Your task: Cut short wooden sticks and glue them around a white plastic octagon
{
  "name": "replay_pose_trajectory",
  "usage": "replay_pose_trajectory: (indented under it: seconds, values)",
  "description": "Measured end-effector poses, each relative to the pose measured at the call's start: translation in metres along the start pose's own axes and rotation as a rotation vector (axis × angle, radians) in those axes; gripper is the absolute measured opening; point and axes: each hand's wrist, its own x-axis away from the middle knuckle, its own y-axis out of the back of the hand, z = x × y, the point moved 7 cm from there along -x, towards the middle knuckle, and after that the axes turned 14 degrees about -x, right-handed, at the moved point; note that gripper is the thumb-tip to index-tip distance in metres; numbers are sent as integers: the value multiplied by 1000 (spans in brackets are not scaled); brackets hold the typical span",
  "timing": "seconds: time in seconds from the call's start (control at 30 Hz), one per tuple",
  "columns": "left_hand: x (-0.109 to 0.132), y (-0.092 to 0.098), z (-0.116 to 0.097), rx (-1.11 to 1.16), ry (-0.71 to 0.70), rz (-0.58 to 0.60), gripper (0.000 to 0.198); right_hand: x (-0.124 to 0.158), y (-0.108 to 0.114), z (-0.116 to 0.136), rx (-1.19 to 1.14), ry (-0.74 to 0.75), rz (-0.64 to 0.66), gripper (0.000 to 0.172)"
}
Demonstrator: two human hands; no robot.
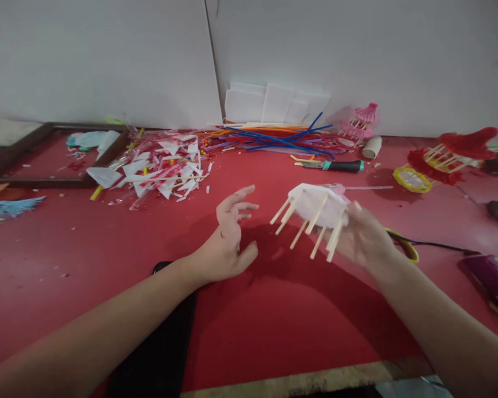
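My right hand (367, 235) grips a white foam disc (317, 203) by its right edge, above the red table. Several short pale wooden sticks (317, 214) stand out of the disc's face and point down and toward me. A bit of pink shows behind the disc. To the left, my left hand (232, 237) is raised with its fingers apart and nothing in it; a gap separates it from the sticks. Under the left forearm lies a flat black object (166, 331), partly covered.
A utility knife (342, 166) lies behind the disc. Pipe cleaners (274, 141) and white foam scraps (161, 166) are heaped along the wall. A red pagoda-like model (448, 155), yellow-handled scissors (409, 249) and a purple device (487, 276) stand or lie right. A brown frame (37, 181) is left.
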Motion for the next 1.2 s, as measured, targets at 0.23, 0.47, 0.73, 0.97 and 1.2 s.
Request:
replay_pose_trajectory:
  seconds: [0.23,0.47,0.73,0.97,1.2]
  values:
    - [1,-5,20,66,179,-16,80,15,0,26,484,317,-4,76]
    - [1,-5,16,75,215,111,79,13,-9,5,643,353,-23,87]
    - [1,-6,13,97,196,184,79,12,-18,5,706,345,-45,88]
    - [4,-7,7,206,98,230,81,12,-17,3,771,387,21,114]
    - [4,-6,2,169,64,265,82,16,9,10,639,471,27,73]
